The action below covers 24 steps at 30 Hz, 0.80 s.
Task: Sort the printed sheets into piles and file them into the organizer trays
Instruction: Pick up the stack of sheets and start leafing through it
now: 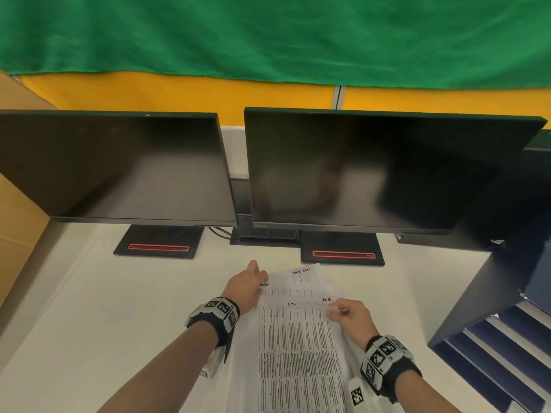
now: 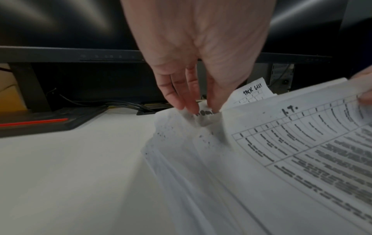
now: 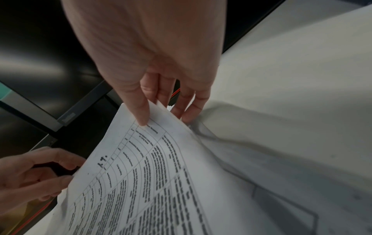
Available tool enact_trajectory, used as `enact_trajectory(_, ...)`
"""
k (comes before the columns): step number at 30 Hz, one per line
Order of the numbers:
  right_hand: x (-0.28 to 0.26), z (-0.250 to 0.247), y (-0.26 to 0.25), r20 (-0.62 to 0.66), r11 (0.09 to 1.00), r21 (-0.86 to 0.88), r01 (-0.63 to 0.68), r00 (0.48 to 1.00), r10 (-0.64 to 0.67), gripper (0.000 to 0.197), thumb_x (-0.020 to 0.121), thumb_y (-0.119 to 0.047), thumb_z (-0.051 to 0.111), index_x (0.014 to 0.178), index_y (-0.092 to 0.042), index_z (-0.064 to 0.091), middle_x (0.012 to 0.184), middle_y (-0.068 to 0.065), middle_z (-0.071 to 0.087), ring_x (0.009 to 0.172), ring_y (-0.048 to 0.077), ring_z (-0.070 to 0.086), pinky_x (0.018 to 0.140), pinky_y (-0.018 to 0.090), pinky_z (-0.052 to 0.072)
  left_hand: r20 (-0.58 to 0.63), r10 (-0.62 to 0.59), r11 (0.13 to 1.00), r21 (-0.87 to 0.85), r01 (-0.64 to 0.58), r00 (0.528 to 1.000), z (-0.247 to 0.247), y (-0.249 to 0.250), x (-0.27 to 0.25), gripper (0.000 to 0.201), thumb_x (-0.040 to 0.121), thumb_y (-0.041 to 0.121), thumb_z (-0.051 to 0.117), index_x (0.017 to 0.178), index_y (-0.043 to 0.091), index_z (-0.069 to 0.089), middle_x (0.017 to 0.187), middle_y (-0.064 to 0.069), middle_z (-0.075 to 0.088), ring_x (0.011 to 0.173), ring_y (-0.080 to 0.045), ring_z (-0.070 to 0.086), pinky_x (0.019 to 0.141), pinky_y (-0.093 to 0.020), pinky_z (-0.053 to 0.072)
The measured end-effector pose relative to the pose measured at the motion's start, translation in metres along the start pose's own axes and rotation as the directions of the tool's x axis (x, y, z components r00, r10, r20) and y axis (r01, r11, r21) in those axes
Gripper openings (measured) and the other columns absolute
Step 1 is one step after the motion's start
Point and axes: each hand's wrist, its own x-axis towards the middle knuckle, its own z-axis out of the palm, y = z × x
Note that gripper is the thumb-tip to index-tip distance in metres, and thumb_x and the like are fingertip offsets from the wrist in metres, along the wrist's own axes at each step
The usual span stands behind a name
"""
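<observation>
White desk (image 1: 89, 308), green curtain (image 1: 268, 34), both hands' fingers (image 3: 144, 111) pinching printed sheets (image 1: 298, 353).

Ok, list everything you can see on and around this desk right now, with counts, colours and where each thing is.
Printed paper sheets: a loose stack, count unclear, white with black tables, front centre of desk; top sheet marked I.T.
Flat desk surface: one, white, under everything.
Computer monitors: two, black, screens dark, side by side at the back, left and right.
Monitor bases: two, black with red stripe, left and right.
Stacked organizer trays: dark blue, far right.
Cloth backdrop: green, above a yellow partition.
Left hand: pinches a lower sheet's corner.
Right hand: pinches the top sheet's corner.
</observation>
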Motion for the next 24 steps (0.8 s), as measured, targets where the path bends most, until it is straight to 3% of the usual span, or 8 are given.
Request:
enact_trajectory(8,0.003,0.002,0.0,0.003,0.999,-0.039,-0.008,1.0,0.008,0.006,0.08,-0.012,0.07,0.086,-0.01,0.073,0.066,0.0,0.049,0.065,0.016,0.045,0.065,0.025,0.038,0.046,-0.009,0.999,0.052,0.006,0.999,-0.007,0.001,0.005,0.014,0.086,0.028,0.061,0.09,0.018,0.053,0.097,0.002,0.045,0.091,-0.017,0.048,0.075,-0.025,0.043)
enact_trajectory(11,0.003,0.003,0.003,0.011,0.999,-0.048,-0.018,1.0,0.019,0.01,0.079,-0.015,0.071,0.09,-0.014,0.073,0.085,0.009,0.066,0.08,0.025,0.059,0.079,0.03,0.048,0.058,0.014,0.999,0.052,-0.017,0.998,-0.009,-0.003,-0.003,0.011,0.09,0.026,0.055,0.083,0.018,0.051,0.086,0.003,0.05,0.083,-0.017,0.046,0.074,-0.026,0.041)
enact_trajectory(13,0.002,0.003,0.002,-0.01,0.999,-0.027,-0.028,1.0,0.028,0.01,0.079,-0.013,0.072,0.088,-0.017,0.07,0.102,0.01,0.062,0.092,0.025,0.059,0.086,0.029,0.047,0.037,0.032,0.999,0.009,-0.033,0.999,-0.006,-0.008,-0.011,0.009,0.092,0.024,0.052,0.09,0.017,0.056,0.087,0.002,0.052,0.082,-0.015,0.045,0.075,-0.026,0.041)
enact_trajectory(15,0.001,0.005,-0.001,-0.038,1.0,0.009,-0.018,0.999,0.018,0.017,0.078,-0.007,0.073,0.084,-0.021,0.066,0.108,0.005,0.052,0.097,0.021,0.056,0.09,0.024,0.042,0.038,0.068,0.997,-0.045,-0.066,0.997,-0.001,-0.014,-0.018,0.016,0.094,0.025,0.05,0.098,0.017,0.063,0.094,-0.001,0.06,0.084,-0.011,0.044,0.078,-0.023,0.039)
enact_trajectory(17,0.001,0.005,-0.004,-0.023,0.999,0.033,0.002,1.0,-0.001,0.021,0.078,-0.006,0.073,0.084,-0.024,0.064,0.112,0.002,0.053,0.101,0.02,0.055,0.093,0.025,0.042,0.045,0.079,0.99,-0.119,-0.073,0.996,0.002,-0.018,-0.023,0.02,0.094,0.026,0.051,0.1,0.018,0.068,0.101,0.0,0.067,0.085,-0.008,0.046,0.08,-0.02,0.038)
enact_trajectory(20,0.003,0.007,-0.007,0.012,1.0,0.015,-0.027,1.0,0.027,0.014,0.08,-0.011,0.072,0.083,-0.024,0.067,0.101,0.008,0.063,0.096,0.022,0.057,0.083,0.025,0.041,0.05,-0.021,0.972,-0.234,0.032,0.999,0.003,-0.022,-0.023,0.016,0.09,0.024,0.058,0.098,0.017,0.07,0.101,-0.002,0.07,0.085,-0.013,0.056,0.08,-0.022,0.044)
enact_trajectory(24,0.009,0.006,-0.013,0.005,1.0,0.028,0.001,1.0,-0.001,0.005,0.081,-0.01,0.069,0.083,-0.01,0.074,0.084,0.01,0.069,0.081,0.021,0.059,0.067,0.019,0.041,-0.006,-0.146,0.929,-0.344,0.135,0.989,0.002,-0.02,-0.019,0.021,0.092,0.025,0.055,0.109,0.014,0.061,0.105,-0.001,0.057,0.087,-0.014,0.053,0.08,-0.024,0.042)
